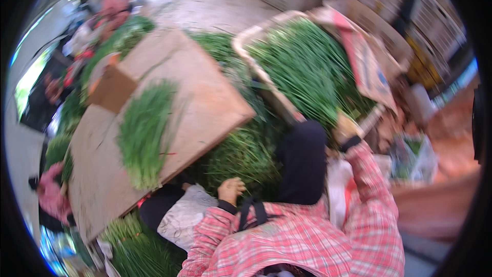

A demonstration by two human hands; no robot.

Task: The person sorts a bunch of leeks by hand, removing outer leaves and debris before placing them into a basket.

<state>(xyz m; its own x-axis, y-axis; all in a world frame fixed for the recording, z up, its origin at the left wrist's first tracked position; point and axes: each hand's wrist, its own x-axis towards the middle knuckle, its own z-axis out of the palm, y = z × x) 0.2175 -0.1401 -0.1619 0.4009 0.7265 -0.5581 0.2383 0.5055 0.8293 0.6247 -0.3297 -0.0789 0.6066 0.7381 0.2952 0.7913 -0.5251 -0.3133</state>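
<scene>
Reaching forward and right with the right hand [347, 129], on an arm held well out from the body, to the near end of one pale crate [239, 46] packed with green stalks [307, 64]. Cannot tell whether closed on any, with fingers blurred against the green. Holding the left hand [231, 190] low and close to the body, on a bent arm, with fingers loosely curled; cannot tell whether around anything. Just beyond it, one heap of loose green leaves [238, 159], between crate and tabletop [205, 97]. Farther left, on the tabletop, one flat bundle of green stalks [146, 131], well apart from both hands, and one brown cardboard piece [114, 88] near its far end. Along the crate's right side, one tan sack [371, 69] with a red stripe. Right of the right forearm, one clear plastic bag [420, 161] with greens inside. Past the tabletop, at least two other people [54, 192] in pink.
</scene>
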